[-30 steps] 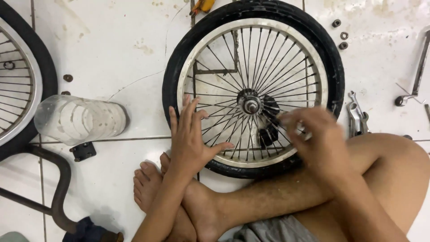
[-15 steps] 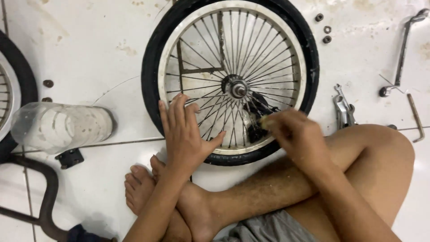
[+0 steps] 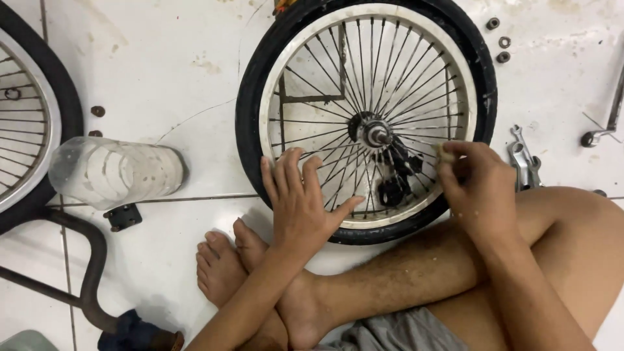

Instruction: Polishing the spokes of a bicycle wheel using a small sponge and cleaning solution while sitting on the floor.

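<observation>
Wheel (image 3: 364, 39) lies flat on the tiled floor (image 3: 162, 52), just beyond the crossed legs, hub (image 3: 376, 133) facing up. L hand (image 3: 302, 201) rests open, fingers spread wide over near-left spokes & rim, pinning it. R hand (image 3: 478, 188) has fingers pinched narrow on a small pale bit (image 3: 446, 153) at the right-side spokes; can't tell what it is. To do this well, I'd judge: keep L palm pressing so the rim doesn't spin, work one spoke at a time. Clear bottle (image 3: 117, 172) lies left, nuts (image 3: 499, 40) far right.
</observation>
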